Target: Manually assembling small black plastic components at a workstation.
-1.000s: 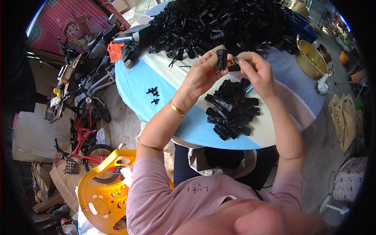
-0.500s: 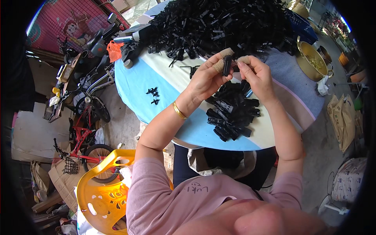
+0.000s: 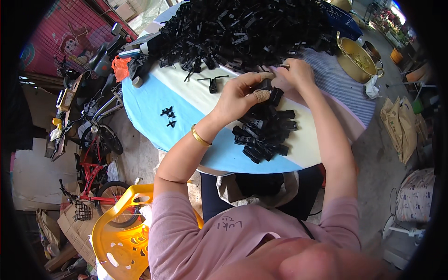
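My left hand (image 3: 237,96), with tan tape on thumb and finger, is closed around a black plastic part (image 3: 265,85). It hovers just above a smaller heap of black plastic parts (image 3: 265,135). My right hand (image 3: 298,73) reaches to the near edge of a large pile of black plastic parts (image 3: 233,37); its fingers are bent together, and what they pinch is too small to make out. Left of my left hand lies a single black part with long thin prongs (image 3: 213,85). Several tiny black pieces (image 3: 169,114) sit farther left on the striped cloth (image 3: 149,105).
A golden pot (image 3: 357,60) stands at the right table edge, near a blue box (image 3: 343,21). An orange plastic bag (image 3: 120,67) is at the left edge. A yellow chair (image 3: 121,228) and a red bicycle (image 3: 91,172) are left; paper sacks (image 3: 399,128) right.
My hands have moved apart. The right hand has gone up and away to the big pile's edge, while the left has lowered with the black part towards the smaller heap.
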### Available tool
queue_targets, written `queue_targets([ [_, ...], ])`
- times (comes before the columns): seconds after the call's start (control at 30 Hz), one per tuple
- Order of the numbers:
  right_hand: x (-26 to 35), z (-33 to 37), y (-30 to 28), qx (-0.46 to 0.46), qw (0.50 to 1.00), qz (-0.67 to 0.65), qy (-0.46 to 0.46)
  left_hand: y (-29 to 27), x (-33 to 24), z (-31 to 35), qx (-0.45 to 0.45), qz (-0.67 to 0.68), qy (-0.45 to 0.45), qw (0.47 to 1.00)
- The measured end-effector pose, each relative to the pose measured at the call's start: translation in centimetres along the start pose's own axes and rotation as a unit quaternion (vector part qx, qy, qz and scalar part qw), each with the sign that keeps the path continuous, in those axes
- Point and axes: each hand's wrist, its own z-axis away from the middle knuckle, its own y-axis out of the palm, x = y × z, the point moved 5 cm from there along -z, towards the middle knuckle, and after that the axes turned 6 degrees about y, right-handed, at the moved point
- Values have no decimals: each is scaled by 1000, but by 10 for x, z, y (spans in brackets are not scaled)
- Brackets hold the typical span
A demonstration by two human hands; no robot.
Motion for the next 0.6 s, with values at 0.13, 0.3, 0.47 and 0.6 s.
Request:
queue_targets([
  [0.13, 1, 0, -7, 3, 999, -52, 11, 14, -19, 7, 45, -345, 149, 926],
  [0.3, -13, 5, -26, 50, 925, -370, 67, 29, -13, 10, 147, -415, 186, 878],
  [0.47, 21, 30, -32, 127, 833, -532, 87, 27, -26, 9, 160, -416, 252, 859],
  [0.6, 48, 50, -27, 210, 805, -549, 81, -7, -32, 6, -148, -452, 293, 829],
])
